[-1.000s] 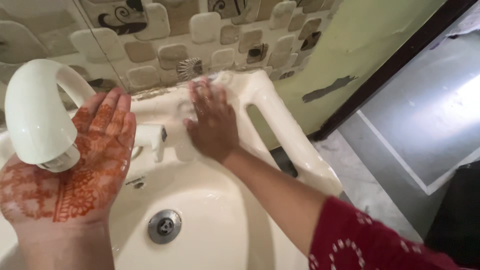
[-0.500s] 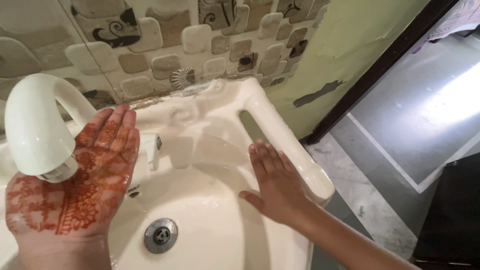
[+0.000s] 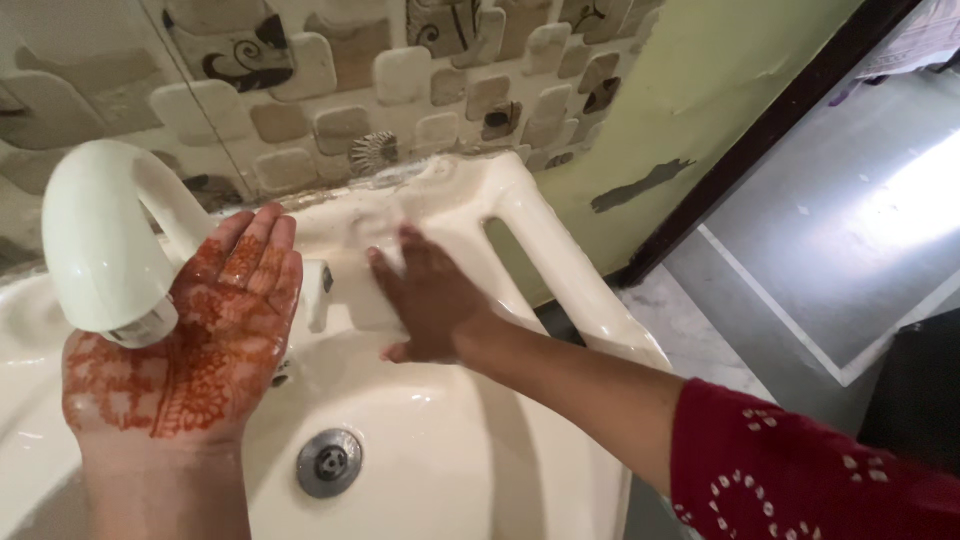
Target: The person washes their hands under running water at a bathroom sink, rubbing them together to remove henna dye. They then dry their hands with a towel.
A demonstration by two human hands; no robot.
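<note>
Head camera, looking down on a cream washbasin (image 3: pixel 560 260): your left hand (image 3: pixel 190 345) is held palm up beneath the spout of the white curved tap (image 3: pixel 100 240), its fingers laid close together and pointing toward the wall, the palm and fingers covered in a reddish-brown henna pattern. It grips nothing; the spout's mouth sits just above the heel of the palm, and you cannot tell from this view whether skin and spout touch. Your right hand (image 3: pixel 430 300) lies palm down on the flat back ledge of the basin, just right of the tap's white lever (image 3: pixel 318 295), fingers extended and slightly parted, the thumb out toward the bowl. It holds nothing, and its outline is a little blurred. A dark red sleeve with pale dotted motifs (image 3: pixel 800 470) covers your right upper arm at the lower right. The round metal drain (image 3: pixel 329 462) sits in the bowl below and between both hands. Behind the basin runs a wall of beige and brown patterned tiles (image 3: pixel 400 80), meeting a pale green painted wall (image 3: pixel 700 100) on the right, beside a dark door frame (image 3: pixel 780 130) and grey floor (image 3: pixel 850 230).
</note>
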